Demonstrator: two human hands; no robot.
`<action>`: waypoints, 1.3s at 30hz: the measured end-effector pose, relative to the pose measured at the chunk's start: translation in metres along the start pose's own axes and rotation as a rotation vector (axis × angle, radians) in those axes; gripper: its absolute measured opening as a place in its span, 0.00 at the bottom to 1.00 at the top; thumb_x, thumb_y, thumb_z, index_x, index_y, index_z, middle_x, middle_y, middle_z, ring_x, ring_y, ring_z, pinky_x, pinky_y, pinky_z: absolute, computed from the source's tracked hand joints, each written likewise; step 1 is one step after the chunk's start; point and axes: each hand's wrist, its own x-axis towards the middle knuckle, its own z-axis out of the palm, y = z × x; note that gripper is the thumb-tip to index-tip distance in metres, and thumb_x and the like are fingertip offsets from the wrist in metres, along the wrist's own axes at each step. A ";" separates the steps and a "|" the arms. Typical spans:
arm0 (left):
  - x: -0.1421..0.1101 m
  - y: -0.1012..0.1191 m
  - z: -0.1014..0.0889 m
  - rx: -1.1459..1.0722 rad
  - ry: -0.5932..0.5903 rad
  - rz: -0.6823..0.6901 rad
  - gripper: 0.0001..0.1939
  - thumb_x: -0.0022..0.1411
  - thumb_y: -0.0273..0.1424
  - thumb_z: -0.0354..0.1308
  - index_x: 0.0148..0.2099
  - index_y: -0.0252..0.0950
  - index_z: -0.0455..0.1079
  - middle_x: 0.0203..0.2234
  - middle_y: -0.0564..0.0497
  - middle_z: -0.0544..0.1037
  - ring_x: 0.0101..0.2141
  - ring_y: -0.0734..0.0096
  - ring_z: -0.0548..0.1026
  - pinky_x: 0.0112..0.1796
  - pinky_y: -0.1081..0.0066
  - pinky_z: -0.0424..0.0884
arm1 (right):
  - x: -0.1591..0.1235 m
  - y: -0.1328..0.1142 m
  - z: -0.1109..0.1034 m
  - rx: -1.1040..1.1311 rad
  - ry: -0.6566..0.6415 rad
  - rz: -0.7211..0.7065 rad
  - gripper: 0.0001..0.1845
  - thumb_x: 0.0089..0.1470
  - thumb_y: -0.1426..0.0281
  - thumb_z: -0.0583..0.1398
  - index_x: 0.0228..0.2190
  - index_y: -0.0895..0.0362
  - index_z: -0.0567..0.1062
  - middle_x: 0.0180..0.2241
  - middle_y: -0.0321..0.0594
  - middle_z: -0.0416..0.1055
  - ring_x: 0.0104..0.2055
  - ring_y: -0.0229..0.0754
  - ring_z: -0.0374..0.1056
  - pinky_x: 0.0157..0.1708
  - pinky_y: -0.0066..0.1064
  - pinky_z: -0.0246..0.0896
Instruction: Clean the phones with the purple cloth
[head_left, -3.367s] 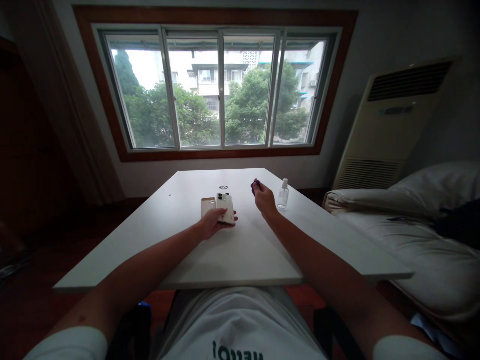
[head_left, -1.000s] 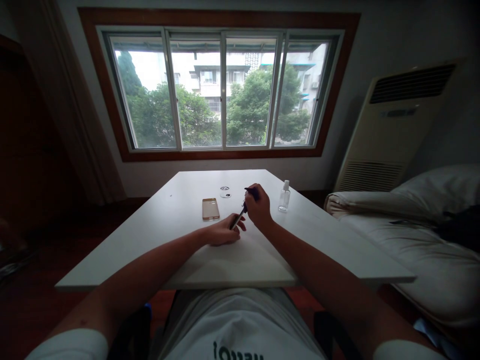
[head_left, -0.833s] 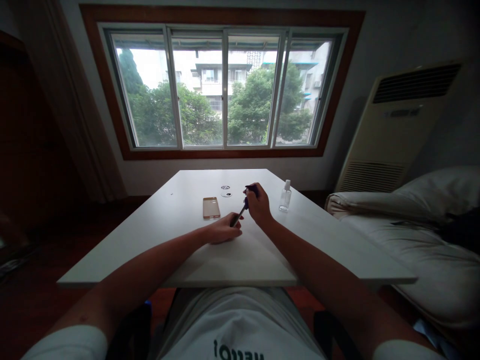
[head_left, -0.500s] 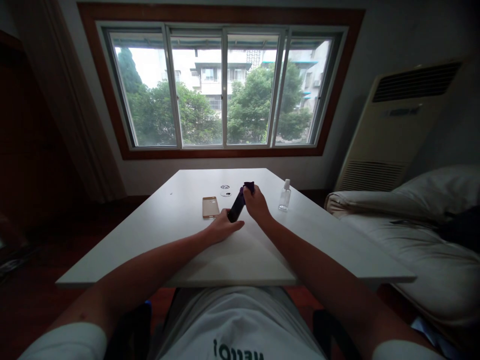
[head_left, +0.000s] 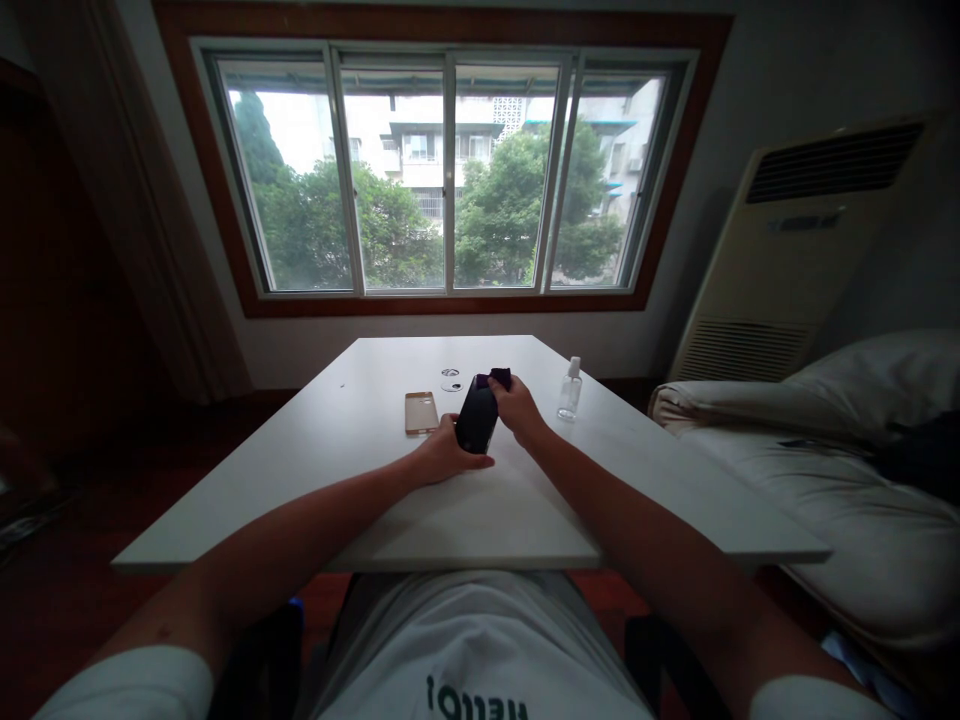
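Note:
A dark smartphone (head_left: 476, 418) is held tilted above the table. My left hand (head_left: 448, 452) grips its lower end, thumb along the near edge. My right hand (head_left: 519, 408) is closed on a dark purple cloth (head_left: 500, 377), pressed against the phone's upper right edge. Just left of the phone, a tan phone case (head_left: 421, 413) lies on the white table (head_left: 315, 480). Beyond it are a small round ring-like item (head_left: 451, 386) and a similar one behind that, too small to name. To the right stands a clear spray bottle (head_left: 569, 390) with a white cap.
The table's near edge runs in front of my body. On the right is a pale sofa (head_left: 840, 480), with a floor-standing air conditioner (head_left: 795, 250) behind it. A wide window (head_left: 450, 180) fills the wall ahead. A curtain (head_left: 150, 220) hangs at left.
The phone has turned so that its broad face shows instead of a narrow side. My right hand with the cloth has shifted slightly down and to the right.

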 end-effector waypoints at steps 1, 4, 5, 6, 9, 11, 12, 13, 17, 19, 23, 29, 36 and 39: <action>0.000 0.000 0.001 0.009 0.013 -0.005 0.54 0.34 0.51 0.76 0.59 0.34 0.58 0.44 0.40 0.75 0.43 0.54 0.74 0.42 0.62 0.70 | 0.000 0.000 0.000 0.045 -0.028 0.020 0.21 0.54 0.57 0.61 0.42 0.59 0.75 0.36 0.44 0.77 0.39 0.49 0.72 0.39 0.38 0.68; 0.002 -0.001 0.005 0.023 0.061 -0.018 0.53 0.37 0.53 0.74 0.59 0.33 0.57 0.44 0.40 0.75 0.43 0.55 0.75 0.42 0.62 0.69 | -0.002 -0.003 0.002 0.161 -0.113 0.115 0.19 0.54 0.59 0.62 0.42 0.59 0.75 0.36 0.45 0.77 0.37 0.49 0.73 0.35 0.38 0.70; 0.003 -0.001 0.005 0.020 0.078 -0.019 0.53 0.37 0.53 0.74 0.59 0.33 0.57 0.44 0.40 0.75 0.43 0.55 0.75 0.41 0.63 0.69 | -0.003 -0.005 0.003 0.195 -0.144 0.152 0.18 0.55 0.60 0.62 0.42 0.59 0.76 0.36 0.46 0.77 0.36 0.49 0.73 0.34 0.38 0.71; 0.003 -0.002 0.005 0.014 0.093 -0.020 0.52 0.38 0.53 0.74 0.59 0.33 0.57 0.44 0.40 0.75 0.43 0.55 0.75 0.41 0.63 0.69 | -0.005 -0.006 0.004 0.225 -0.172 0.184 0.18 0.56 0.60 0.61 0.43 0.59 0.76 0.36 0.46 0.77 0.36 0.49 0.73 0.33 0.38 0.71; 0.005 -0.002 0.003 -0.015 0.118 -0.033 0.51 0.38 0.52 0.74 0.58 0.34 0.58 0.44 0.40 0.75 0.43 0.54 0.74 0.41 0.63 0.69 | -0.007 -0.009 0.008 0.252 -0.214 0.210 0.18 0.59 0.58 0.58 0.42 0.59 0.76 0.37 0.47 0.77 0.37 0.48 0.74 0.34 0.38 0.72; 0.005 -0.002 0.001 -0.041 0.116 -0.045 0.50 0.37 0.51 0.75 0.57 0.34 0.58 0.44 0.40 0.75 0.43 0.54 0.74 0.41 0.63 0.69 | -0.007 -0.009 0.008 0.214 -0.188 0.174 0.20 0.60 0.57 0.56 0.41 0.59 0.77 0.37 0.46 0.77 0.38 0.48 0.73 0.35 0.37 0.72; 0.005 -0.002 0.000 -0.052 0.117 -0.049 0.50 0.36 0.51 0.75 0.56 0.34 0.59 0.44 0.40 0.75 0.43 0.54 0.74 0.42 0.63 0.69 | -0.006 -0.009 0.007 0.191 -0.164 0.148 0.21 0.60 0.56 0.55 0.41 0.59 0.78 0.36 0.46 0.77 0.38 0.47 0.73 0.35 0.36 0.72; 0.005 -0.002 0.000 -0.060 0.119 -0.050 0.50 0.36 0.51 0.75 0.56 0.34 0.59 0.44 0.40 0.75 0.43 0.54 0.74 0.42 0.63 0.68 | -0.006 -0.008 0.007 0.173 -0.140 0.120 0.21 0.60 0.56 0.54 0.41 0.59 0.78 0.36 0.45 0.77 0.39 0.47 0.73 0.36 0.36 0.72; 0.005 -0.004 0.001 -0.038 0.124 -0.022 0.50 0.35 0.51 0.75 0.56 0.34 0.60 0.43 0.39 0.75 0.43 0.53 0.74 0.42 0.62 0.68 | -0.004 -0.005 0.002 0.167 -0.088 0.034 0.20 0.58 0.58 0.56 0.42 0.58 0.77 0.35 0.42 0.77 0.36 0.45 0.73 0.34 0.33 0.71; 0.004 -0.005 0.001 -0.018 0.122 -0.015 0.50 0.36 0.52 0.75 0.56 0.34 0.59 0.43 0.40 0.75 0.42 0.54 0.74 0.41 0.62 0.69 | -0.004 -0.003 0.001 0.207 -0.106 0.028 0.19 0.55 0.60 0.59 0.43 0.58 0.77 0.35 0.41 0.77 0.34 0.44 0.73 0.32 0.32 0.71; 0.003 -0.005 0.001 -0.032 0.130 -0.021 0.49 0.36 0.51 0.75 0.55 0.34 0.59 0.42 0.41 0.76 0.41 0.55 0.75 0.41 0.63 0.69 | -0.004 0.000 0.001 0.347 -0.183 0.120 0.19 0.51 0.66 0.64 0.45 0.60 0.76 0.34 0.42 0.78 0.33 0.44 0.74 0.32 0.34 0.73; 0.005 -0.008 0.000 -0.032 0.181 -0.020 0.48 0.37 0.49 0.76 0.55 0.34 0.59 0.41 0.42 0.76 0.41 0.56 0.75 0.41 0.62 0.69 | -0.008 0.001 0.002 0.394 -0.325 0.313 0.16 0.48 0.71 0.68 0.40 0.63 0.77 0.32 0.47 0.78 0.32 0.46 0.76 0.32 0.39 0.77; 0.007 -0.011 0.000 -0.047 0.215 -0.037 0.47 0.40 0.47 0.76 0.55 0.32 0.59 0.41 0.41 0.78 0.41 0.57 0.77 0.39 0.65 0.71 | -0.021 -0.001 0.007 0.214 -0.517 0.437 0.18 0.44 0.70 0.71 0.38 0.66 0.80 0.30 0.50 0.79 0.29 0.46 0.75 0.26 0.33 0.74; 0.008 -0.012 0.000 -0.043 0.208 -0.047 0.46 0.40 0.47 0.76 0.55 0.31 0.60 0.42 0.41 0.78 0.41 0.57 0.77 0.39 0.65 0.72 | -0.025 -0.003 0.008 0.213 -0.528 0.452 0.17 0.44 0.72 0.71 0.38 0.66 0.80 0.31 0.51 0.79 0.30 0.46 0.75 0.26 0.31 0.74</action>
